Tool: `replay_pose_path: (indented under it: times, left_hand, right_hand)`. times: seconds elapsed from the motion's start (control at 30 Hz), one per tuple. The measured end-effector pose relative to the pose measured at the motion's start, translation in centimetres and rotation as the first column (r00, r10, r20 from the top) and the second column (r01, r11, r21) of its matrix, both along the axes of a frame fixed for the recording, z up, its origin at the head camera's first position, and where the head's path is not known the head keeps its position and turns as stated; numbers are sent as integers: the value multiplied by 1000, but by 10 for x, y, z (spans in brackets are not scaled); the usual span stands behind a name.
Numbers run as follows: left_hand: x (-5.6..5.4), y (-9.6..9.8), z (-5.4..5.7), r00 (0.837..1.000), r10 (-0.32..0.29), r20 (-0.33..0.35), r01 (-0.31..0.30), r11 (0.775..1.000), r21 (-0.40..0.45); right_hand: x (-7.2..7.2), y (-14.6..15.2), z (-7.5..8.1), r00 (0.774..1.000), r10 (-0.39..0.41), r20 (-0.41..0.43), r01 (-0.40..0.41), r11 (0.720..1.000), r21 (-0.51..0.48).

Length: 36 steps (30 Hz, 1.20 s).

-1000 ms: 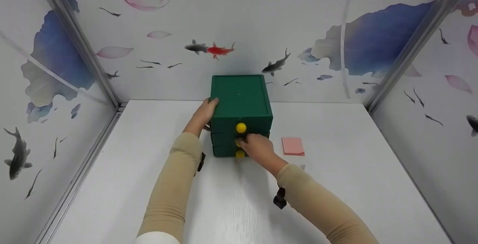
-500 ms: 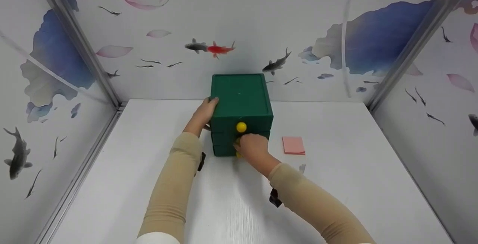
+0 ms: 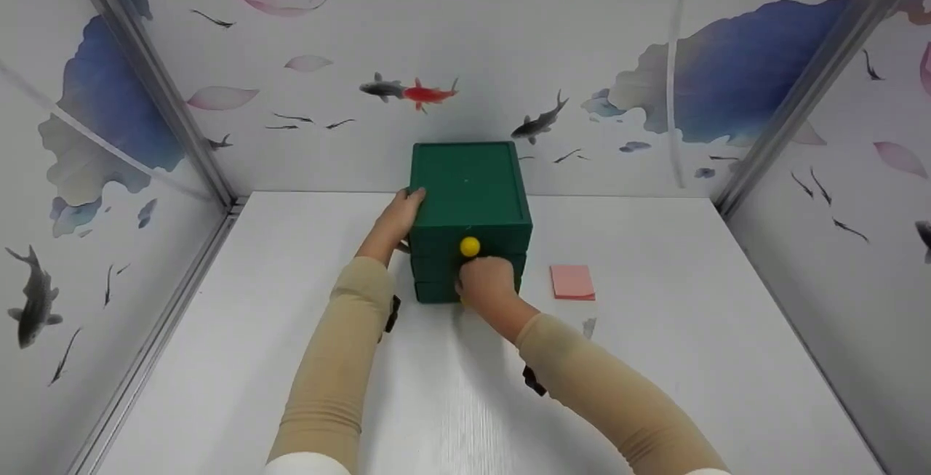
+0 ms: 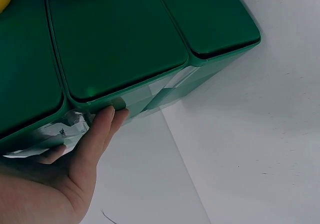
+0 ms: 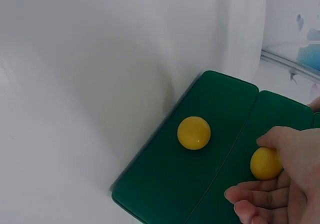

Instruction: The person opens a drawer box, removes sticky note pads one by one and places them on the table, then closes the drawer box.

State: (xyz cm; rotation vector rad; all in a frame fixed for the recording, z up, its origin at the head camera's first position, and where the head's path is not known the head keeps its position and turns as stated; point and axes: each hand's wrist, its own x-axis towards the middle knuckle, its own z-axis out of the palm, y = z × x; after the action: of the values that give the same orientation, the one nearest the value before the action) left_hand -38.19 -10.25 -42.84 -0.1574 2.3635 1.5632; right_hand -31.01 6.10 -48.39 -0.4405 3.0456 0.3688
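Observation:
A green drawer box (image 3: 469,184) with yellow knobs stands near the back wall. My left hand (image 3: 398,214) lies along its left side, thumb up at the top edge. In the left wrist view, that hand's fingers (image 4: 100,129) rest straight against the taped side. The right hand (image 3: 489,282) is at the front, below the top knob (image 3: 470,246). From the right wrist, its thumb and curled fingers are seen round the middle yellow knob (image 5: 266,163). The bottom knob (image 5: 194,133) stands free beside them. All drawer fronts look flush with the box.
A pad of pink sticky notes (image 3: 572,282) lies on the white table (image 3: 654,358) right of the box. A small grey scrap (image 3: 588,327) is just in front of it. Walls printed with fish and petals enclose the table at the back and sides.
The right hand has turned and shifted slightly left at the middle knob, now covering it and most of the bottom knob in the head view. Left hand and box have stayed put.

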Motion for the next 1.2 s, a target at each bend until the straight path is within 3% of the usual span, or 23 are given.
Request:
replay_pose_path:
  times: [0.3,0.5,0.97,1.2]
  left_hand:
    - [1,2,0,1000,2,3,-2,1000,0]
    - [0,1,0,1000,-1,-1,1,1000,13]
    - [-1,-1,-2,1000,-3,-2,3,1000,-10]
    - [0,-1,-1,1000,-5,0,5,1000,0]
  right_hand:
    - [-3,1,2,996,88,-9,-86,983,164]
    - [-2,1,1,993,118,-23,-110,972,208]
    - [13,5,-14,976,150,-158,-128,982,141]
    - [19,12,-26,963,139,-231,-140,990,11]
